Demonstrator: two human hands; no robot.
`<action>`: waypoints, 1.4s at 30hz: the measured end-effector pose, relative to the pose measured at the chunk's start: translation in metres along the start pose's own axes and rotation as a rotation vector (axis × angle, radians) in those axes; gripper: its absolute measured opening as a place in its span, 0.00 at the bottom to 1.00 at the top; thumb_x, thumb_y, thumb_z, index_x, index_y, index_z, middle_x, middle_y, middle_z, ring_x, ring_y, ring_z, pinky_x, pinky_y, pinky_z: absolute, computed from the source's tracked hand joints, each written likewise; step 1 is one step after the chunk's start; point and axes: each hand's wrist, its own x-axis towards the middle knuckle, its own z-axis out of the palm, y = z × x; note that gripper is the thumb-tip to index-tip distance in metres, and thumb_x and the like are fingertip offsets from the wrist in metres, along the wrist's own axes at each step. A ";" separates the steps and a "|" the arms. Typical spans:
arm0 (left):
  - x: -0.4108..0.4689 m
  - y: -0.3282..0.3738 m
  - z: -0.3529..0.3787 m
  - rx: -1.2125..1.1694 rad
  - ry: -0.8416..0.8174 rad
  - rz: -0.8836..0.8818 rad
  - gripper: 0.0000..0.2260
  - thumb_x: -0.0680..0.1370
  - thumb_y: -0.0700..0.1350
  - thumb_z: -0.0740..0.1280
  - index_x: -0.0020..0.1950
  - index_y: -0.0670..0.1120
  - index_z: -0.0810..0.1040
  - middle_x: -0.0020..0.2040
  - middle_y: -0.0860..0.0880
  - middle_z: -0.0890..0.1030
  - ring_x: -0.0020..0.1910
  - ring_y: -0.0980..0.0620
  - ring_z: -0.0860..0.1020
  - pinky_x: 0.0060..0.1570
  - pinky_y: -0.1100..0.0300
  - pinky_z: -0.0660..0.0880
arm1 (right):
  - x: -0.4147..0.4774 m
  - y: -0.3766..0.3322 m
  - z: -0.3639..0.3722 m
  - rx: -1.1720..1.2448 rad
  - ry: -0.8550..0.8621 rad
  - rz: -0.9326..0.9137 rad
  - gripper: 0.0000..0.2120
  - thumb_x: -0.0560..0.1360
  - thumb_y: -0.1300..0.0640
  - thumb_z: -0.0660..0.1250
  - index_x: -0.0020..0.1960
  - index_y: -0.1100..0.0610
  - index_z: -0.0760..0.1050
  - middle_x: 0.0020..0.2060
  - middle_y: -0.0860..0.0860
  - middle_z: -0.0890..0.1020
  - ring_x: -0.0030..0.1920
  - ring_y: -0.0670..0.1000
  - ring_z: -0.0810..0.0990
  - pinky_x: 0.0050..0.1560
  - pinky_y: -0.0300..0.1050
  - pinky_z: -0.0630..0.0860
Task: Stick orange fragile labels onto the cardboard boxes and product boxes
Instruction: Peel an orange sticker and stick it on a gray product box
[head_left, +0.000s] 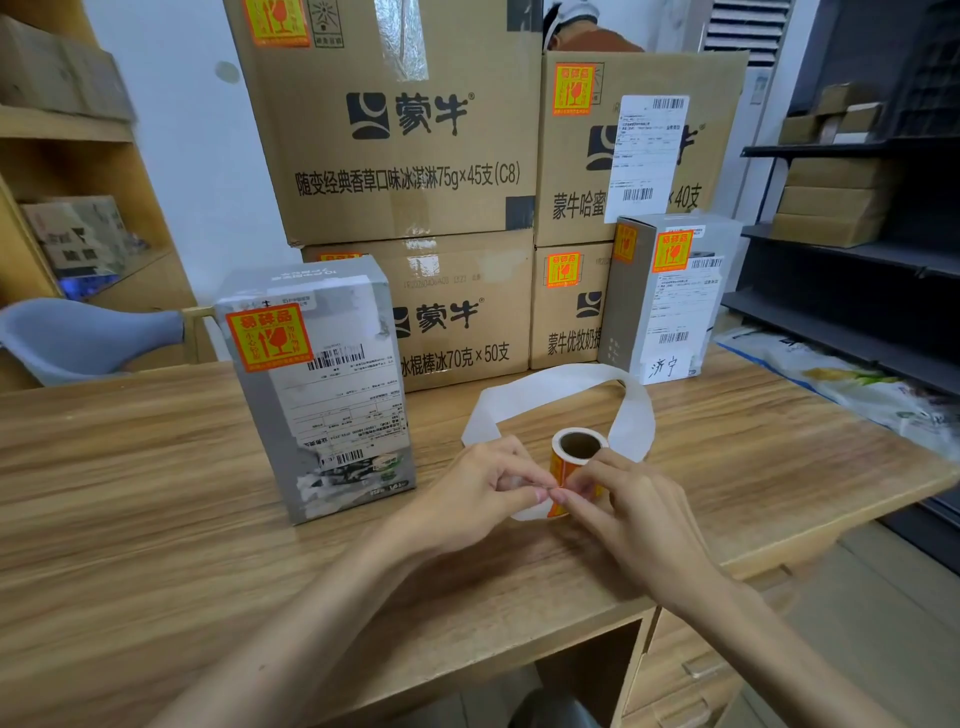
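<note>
A small roll of orange fragile labels (577, 453) stands on the wooden table (156, 457), with a long white backing strip (540, 387) looping behind it. My left hand (483, 491) pinches the backing strip's end. My right hand (623, 501) pinches the edge of an orange label at the roll. A grey product box (322, 395) stands to the left with an orange label near its top. A second grey and white product box (665, 296) stands at the back right with two orange labels. Several cardboard boxes (395, 130) are stacked behind, each showing an orange label.
A grey chair (88, 332) sits at the left past the table. Wooden shelves (62, 130) with cartons stand on the left, and dark metal shelving (857, 239) with flat cartons on the right. A printed bag (841, 374) lies at the table's right edge. A person's shoulder shows behind the stack.
</note>
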 end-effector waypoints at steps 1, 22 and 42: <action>0.000 0.000 0.000 -0.001 -0.005 0.006 0.07 0.80 0.41 0.71 0.54 0.47 0.88 0.45 0.53 0.73 0.36 0.59 0.67 0.38 0.68 0.65 | 0.000 0.000 -0.001 0.005 -0.002 0.007 0.15 0.75 0.39 0.64 0.42 0.49 0.80 0.39 0.42 0.79 0.36 0.44 0.75 0.34 0.44 0.73; 0.002 0.001 0.009 -0.024 0.059 -0.013 0.06 0.80 0.44 0.71 0.53 0.50 0.88 0.44 0.56 0.75 0.35 0.59 0.68 0.37 0.62 0.66 | -0.001 -0.005 -0.005 0.093 -0.012 0.175 0.05 0.76 0.46 0.71 0.43 0.45 0.82 0.38 0.40 0.80 0.34 0.40 0.74 0.34 0.36 0.67; 0.001 0.007 0.009 -0.012 0.062 -0.014 0.06 0.80 0.43 0.70 0.52 0.48 0.88 0.44 0.53 0.75 0.36 0.57 0.70 0.38 0.62 0.66 | -0.002 -0.007 -0.009 0.137 -0.019 0.159 0.07 0.75 0.44 0.70 0.43 0.45 0.83 0.38 0.40 0.82 0.40 0.38 0.76 0.34 0.38 0.65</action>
